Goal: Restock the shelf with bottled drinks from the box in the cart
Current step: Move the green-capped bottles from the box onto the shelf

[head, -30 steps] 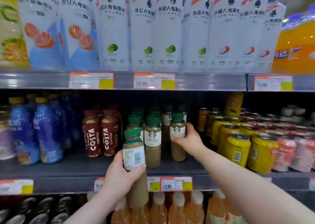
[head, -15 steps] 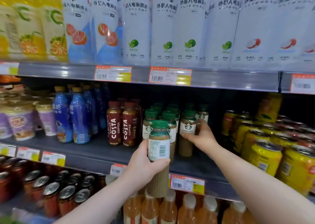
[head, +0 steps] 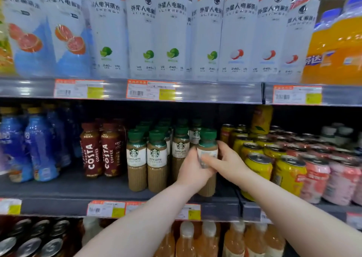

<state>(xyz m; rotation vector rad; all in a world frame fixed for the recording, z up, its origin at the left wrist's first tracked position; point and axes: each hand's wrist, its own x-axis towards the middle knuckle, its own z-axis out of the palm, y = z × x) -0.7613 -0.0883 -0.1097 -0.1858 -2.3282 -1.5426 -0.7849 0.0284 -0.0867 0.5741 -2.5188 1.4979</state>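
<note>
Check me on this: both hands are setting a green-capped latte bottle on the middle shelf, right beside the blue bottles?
Not quite. In the head view the left hand and right hand set the latte bottle on the middle shelf beside the yellow cans, not the blue bottles.

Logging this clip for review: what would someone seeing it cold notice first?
The left hand and right hand meet on a green-capped latte bottle at the front of the middle shelf, beside its matching row. Above, tall white bottles fill the top shelf. Yellow cans crowd the right.
</note>
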